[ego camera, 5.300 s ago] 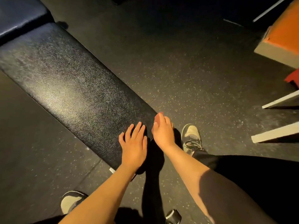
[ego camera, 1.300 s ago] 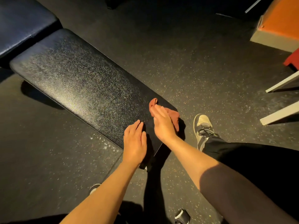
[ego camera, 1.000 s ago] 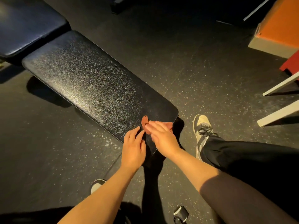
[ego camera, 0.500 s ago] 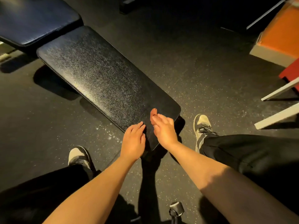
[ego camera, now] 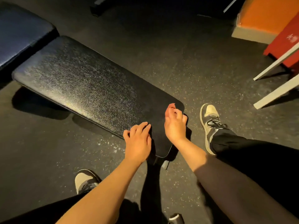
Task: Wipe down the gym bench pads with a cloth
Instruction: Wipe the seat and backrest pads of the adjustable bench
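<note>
- Pinching the red cloth (ego camera: 171, 105), the right hand (ego camera: 175, 126) curls its fingers over the near corner of the bench pad (ego camera: 90, 88).
- Left hand (ego camera: 137, 143) rests on the pad's near end, fingers relaxed and slightly bent.

Pad (ego camera: 84, 81) free ahead; left hand (ego camera: 137, 143), right hand (ego camera: 175, 125) crowd near end.

We look through one wide-angle camera worn on the head, facing forward and steeply down from close above the right hand (ego camera: 175, 125) gripping the cloth (ego camera: 171, 105), with the bench pad (ego camera: 90, 84) running away up-left of that grip and our forearms (ego camera: 100, 191) filling the near edge below it.
</note>
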